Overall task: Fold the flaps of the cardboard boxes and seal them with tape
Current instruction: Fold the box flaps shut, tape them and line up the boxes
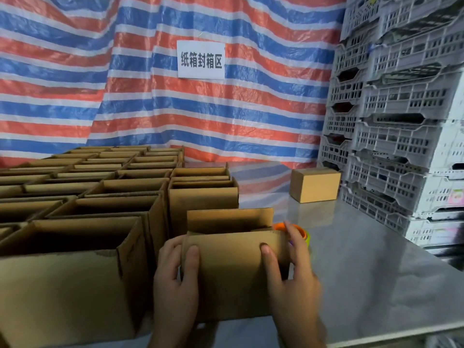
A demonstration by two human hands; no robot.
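Note:
A small cardboard box (231,277) stands on the metal table (364,272) right in front of me. Its far flap stands upright and its near flap is bent over the opening. My left hand (175,282) grips the box's left side, thumb on the front face. My right hand (288,270) grips the right side, thumb on the front and fingers curled round the corner. An orange tape dispenser (281,226) peeks out behind the box, mostly hidden.
Several open cardboard boxes (82,204) fill the table's left half in rows. One closed box (315,184) sits at the back right. Stacked grey plastic crates (401,121) wall off the right side. A striped tarp with a paper sign (200,59) hangs behind.

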